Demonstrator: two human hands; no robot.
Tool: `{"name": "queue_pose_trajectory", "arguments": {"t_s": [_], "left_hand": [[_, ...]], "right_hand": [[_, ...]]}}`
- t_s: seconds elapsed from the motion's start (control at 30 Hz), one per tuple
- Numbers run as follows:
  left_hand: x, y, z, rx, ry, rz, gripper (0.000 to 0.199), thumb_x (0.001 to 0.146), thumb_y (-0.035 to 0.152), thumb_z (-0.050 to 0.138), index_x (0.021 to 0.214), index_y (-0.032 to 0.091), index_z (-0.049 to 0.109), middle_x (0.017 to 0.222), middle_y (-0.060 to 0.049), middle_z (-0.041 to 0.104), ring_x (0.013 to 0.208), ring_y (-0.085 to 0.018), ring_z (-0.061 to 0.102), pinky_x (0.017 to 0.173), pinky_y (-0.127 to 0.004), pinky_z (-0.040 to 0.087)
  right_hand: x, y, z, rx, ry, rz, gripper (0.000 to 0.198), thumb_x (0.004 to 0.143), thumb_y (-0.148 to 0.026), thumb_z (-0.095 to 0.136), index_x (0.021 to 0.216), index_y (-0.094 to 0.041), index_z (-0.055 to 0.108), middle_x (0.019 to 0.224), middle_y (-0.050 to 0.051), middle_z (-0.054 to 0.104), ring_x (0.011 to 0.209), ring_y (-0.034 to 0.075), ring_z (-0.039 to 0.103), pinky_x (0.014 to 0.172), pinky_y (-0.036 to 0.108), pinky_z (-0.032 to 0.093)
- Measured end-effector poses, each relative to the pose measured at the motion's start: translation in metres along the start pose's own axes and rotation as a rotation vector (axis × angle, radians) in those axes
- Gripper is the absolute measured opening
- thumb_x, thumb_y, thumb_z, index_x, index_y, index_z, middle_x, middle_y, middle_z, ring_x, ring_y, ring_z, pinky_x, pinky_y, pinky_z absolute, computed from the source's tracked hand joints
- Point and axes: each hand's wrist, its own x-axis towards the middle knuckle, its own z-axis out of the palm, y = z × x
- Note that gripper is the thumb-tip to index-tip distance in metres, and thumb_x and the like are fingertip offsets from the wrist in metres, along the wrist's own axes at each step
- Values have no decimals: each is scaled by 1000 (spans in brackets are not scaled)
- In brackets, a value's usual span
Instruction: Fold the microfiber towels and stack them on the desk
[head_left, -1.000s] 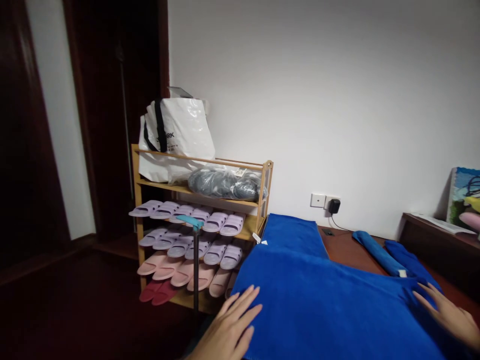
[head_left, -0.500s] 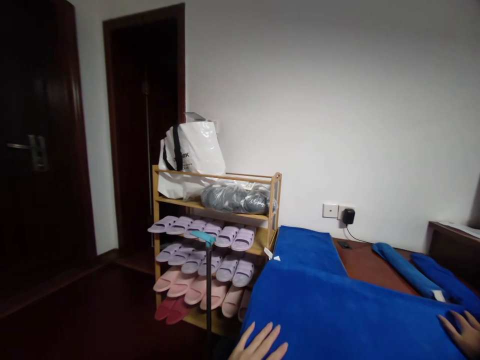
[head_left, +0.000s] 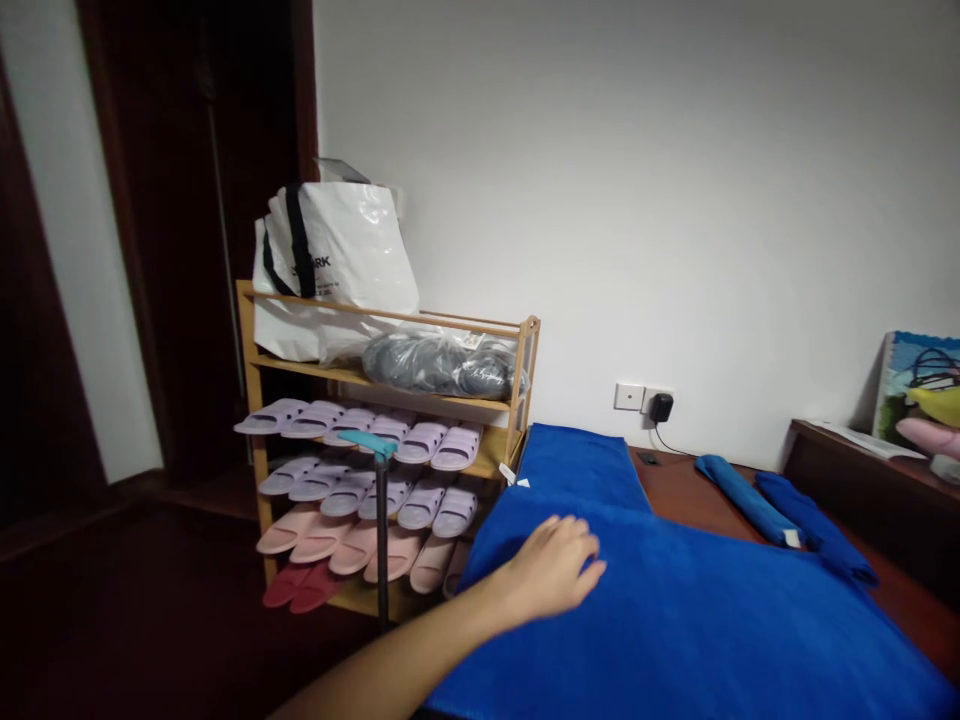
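A large blue towel (head_left: pixel 675 600) lies spread over the near part of the brown tabletop, with a folded end (head_left: pixel 574 455) towards the wall. My left hand (head_left: pixel 555 568) is over its left half, palm down. The fingers bend forward and the thumb stands apart; nothing shows in its grasp. Whether the fingertips touch the cloth I cannot tell. White tags (head_left: pixel 514 477) stick out at the towel's left edge. Farther right lie a rolled blue towel (head_left: pixel 746 497) and a folded darker blue towel (head_left: pixel 814 525). My right hand is out of view.
Left of the table stands a wooden shoe rack (head_left: pixel 525 370) with several rows of slippers (head_left: pixel 420 500). It carries a white bag (head_left: pixel 352 240) and a plastic-wrapped grey bundle (head_left: pixel 442 365). A pole with a teal top (head_left: pixel 371 443) stands before it. A black plug (head_left: pixel 661 407) sits on the wall.
My left hand has moved forward over the towel from its near left edge, and its spread fingers are now bent. My right hand has left the view. The camera has turned right.
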Motion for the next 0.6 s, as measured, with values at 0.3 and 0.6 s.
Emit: {"name": "queue_pose_trajectory", "arguments": {"t_s": [0.3,0.6], "left_hand": [[177,14,89,-57,-171,-144,28,90,36,55,107,14,60,114,-9,59,105,-25,55,89,-45,43],[198,-4,135,-161,-209,-180,32,76,41,71,93,16,60,106,-10,61,112,-29,48,94,-42,33]], "right_hand": [[75,10,-26,26,135,-34,64,58,-58,34,122,-61,38,103,-12,63,107,39,52,47,43,46],[8,2,3,109,211,-34,44,80,-50,56,121,-34,55,123,1,54,108,27,52,69,31,54]]}}
